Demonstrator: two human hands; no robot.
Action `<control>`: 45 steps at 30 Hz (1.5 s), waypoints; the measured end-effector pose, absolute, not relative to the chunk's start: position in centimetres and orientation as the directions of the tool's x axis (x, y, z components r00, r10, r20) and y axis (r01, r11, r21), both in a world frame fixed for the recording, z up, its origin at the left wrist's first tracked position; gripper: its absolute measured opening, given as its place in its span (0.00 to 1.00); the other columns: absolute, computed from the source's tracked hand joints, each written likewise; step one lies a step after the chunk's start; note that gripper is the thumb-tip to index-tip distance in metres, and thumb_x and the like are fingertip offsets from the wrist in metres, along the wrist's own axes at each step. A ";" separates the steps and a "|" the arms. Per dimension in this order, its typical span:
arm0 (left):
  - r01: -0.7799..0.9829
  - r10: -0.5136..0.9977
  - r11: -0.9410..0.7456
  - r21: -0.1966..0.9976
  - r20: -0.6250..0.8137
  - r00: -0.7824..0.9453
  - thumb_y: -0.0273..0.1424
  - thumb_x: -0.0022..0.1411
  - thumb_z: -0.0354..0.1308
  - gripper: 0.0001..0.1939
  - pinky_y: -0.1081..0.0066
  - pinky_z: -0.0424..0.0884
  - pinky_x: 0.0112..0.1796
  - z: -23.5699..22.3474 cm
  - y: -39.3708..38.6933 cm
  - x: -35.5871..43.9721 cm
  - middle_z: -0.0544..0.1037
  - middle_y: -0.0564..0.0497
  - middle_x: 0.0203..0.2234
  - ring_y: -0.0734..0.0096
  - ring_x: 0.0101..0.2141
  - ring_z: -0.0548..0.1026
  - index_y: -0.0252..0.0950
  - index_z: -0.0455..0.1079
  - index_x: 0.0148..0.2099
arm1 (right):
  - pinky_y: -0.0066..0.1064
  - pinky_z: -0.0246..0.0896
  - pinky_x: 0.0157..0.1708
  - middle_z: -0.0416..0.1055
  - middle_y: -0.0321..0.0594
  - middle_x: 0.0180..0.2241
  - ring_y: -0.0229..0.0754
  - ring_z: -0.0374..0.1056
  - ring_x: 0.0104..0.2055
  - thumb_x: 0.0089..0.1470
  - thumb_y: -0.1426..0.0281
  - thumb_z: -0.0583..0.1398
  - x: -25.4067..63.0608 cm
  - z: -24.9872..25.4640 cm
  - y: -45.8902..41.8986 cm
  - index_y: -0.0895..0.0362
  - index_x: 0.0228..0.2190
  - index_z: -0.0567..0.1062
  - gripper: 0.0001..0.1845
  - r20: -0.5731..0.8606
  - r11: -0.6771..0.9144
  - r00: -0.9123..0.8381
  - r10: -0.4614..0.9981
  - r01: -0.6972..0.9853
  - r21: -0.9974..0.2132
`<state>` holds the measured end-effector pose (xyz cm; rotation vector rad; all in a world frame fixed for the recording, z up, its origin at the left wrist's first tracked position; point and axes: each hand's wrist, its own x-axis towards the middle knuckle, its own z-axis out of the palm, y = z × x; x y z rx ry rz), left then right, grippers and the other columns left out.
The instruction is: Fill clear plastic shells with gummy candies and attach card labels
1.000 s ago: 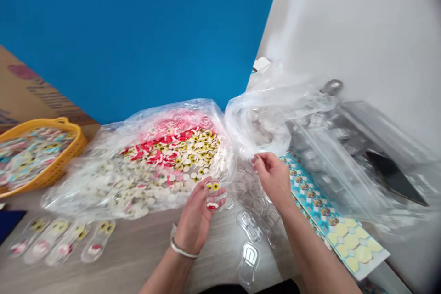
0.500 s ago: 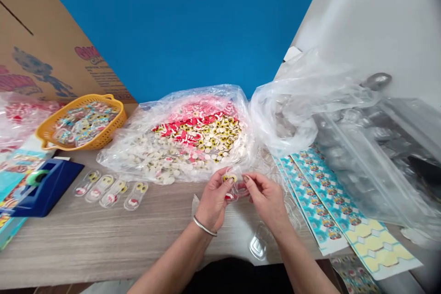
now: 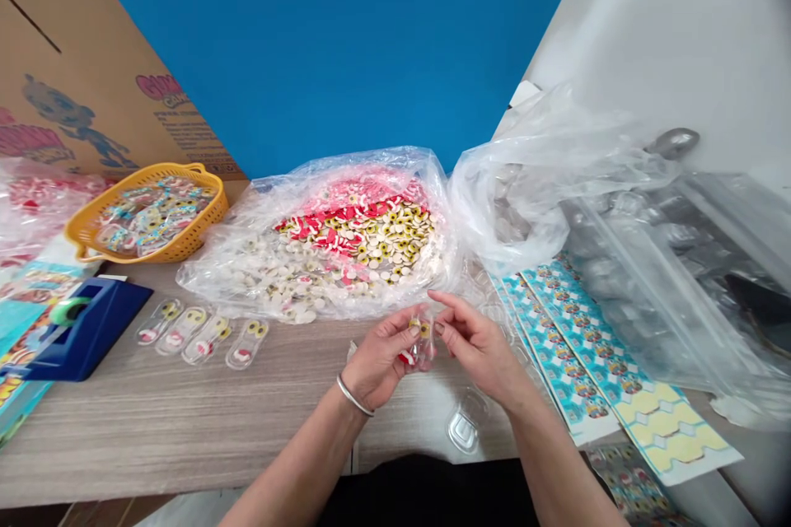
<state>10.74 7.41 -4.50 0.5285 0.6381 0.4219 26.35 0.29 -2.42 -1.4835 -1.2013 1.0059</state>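
Note:
My left hand (image 3: 380,354), with a silver bangle at the wrist, is closed on a small clear plastic blister pack (image 3: 424,339). Yellow-and-black eye pieces and a red-and-white piece show through it. My right hand (image 3: 473,342) is beside the pack, its index finger stretched out and its thumb at the pack's right edge; its other fingers are partly hidden. Below the hands an unfilled clear blister shell (image 3: 465,424) lies on the table. Behind them spreads a clear bag (image 3: 259,251) of loose eye and red-and-white mouth pieces.
Several filled blister packs (image 3: 247,343) lie in a row at left, near a blue tape dispenser (image 3: 105,329). A yellow basket (image 3: 213,214) holds printed packs. At right are printed card sheets (image 3: 578,329) and a plastic bag (image 3: 624,263) of clear shells. A carton (image 3: 124,58) stands behind.
The pack has turned more edge-on between my hands. My right index finger has straightened and lifted off it, while my left hand keeps hold. The view has shifted slightly.

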 end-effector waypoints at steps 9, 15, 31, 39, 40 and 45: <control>-0.114 0.485 0.774 0.623 -0.466 0.740 0.37 0.55 0.68 0.22 0.71 0.69 0.29 -4.6 7.1 10.3 0.78 0.45 0.37 0.68 0.30 0.77 0.38 0.75 0.51 | 0.29 0.65 0.35 0.69 0.38 0.40 0.38 0.66 0.36 0.57 0.62 0.62 28.2 -1.7 1.8 0.53 0.36 0.77 0.08 -0.034 -0.005 -0.109 0.993 0.248 -0.969; -0.161 0.545 0.778 0.607 -0.526 0.654 0.52 0.61 0.55 0.31 0.65 0.74 0.31 -4.5 7.5 10.0 0.75 0.40 0.49 0.63 0.33 0.79 0.40 0.67 0.60 | 0.23 0.54 0.20 0.67 0.32 0.26 0.32 0.59 0.22 0.56 0.56 0.62 29.2 -1.6 1.5 0.55 0.37 0.73 0.15 -0.227 -0.227 0.012 0.974 -0.012 -0.974; -0.098 0.585 0.700 0.707 -0.490 0.646 0.36 0.53 0.68 0.20 0.69 0.70 0.32 -3.9 6.7 9.8 0.79 0.45 0.36 0.65 0.33 0.75 0.35 0.74 0.48 | 0.31 0.66 0.33 0.73 0.38 0.34 0.40 0.70 0.34 0.57 0.70 0.58 25.6 -4.6 1.0 0.55 0.37 0.78 0.09 -0.038 -0.118 0.204 0.978 0.391 -0.913; -0.004 0.818 0.433 0.901 -0.391 0.423 0.36 0.55 0.65 0.23 0.68 0.70 0.37 -5.6 6.4 4.7 0.79 0.46 0.36 0.67 0.34 0.76 0.34 0.70 0.52 | 0.27 0.62 0.27 0.71 0.34 0.27 0.37 0.67 0.28 0.55 0.70 0.57 20.4 -6.5 3.0 0.56 0.33 0.72 0.04 -0.229 -0.234 0.056 0.972 0.109 -0.966; 0.095 0.878 0.330 0.939 -0.342 0.335 0.35 0.57 0.63 0.25 0.66 0.71 0.37 -5.8 6.4 3.3 0.79 0.46 0.37 0.66 0.35 0.76 0.34 0.68 0.55 | 0.27 0.61 0.27 0.71 0.34 0.27 0.37 0.67 0.27 0.55 0.71 0.57 18.9 -7.0 3.9 0.56 0.33 0.71 0.03 -0.237 -0.240 0.039 0.971 0.125 -0.963; 0.738 0.956 -0.274 0.617 0.258 0.139 0.30 0.62 0.58 0.17 0.57 0.66 0.50 -6.5 6.4 -3.4 0.76 0.43 0.47 0.56 0.49 0.72 0.38 0.69 0.53 | 0.26 0.59 0.30 0.73 0.36 0.29 0.36 0.68 0.30 0.53 0.78 0.56 11.4 -9.0 9.3 0.57 0.32 0.71 0.06 -0.193 -0.171 -0.016 0.981 0.397 -0.902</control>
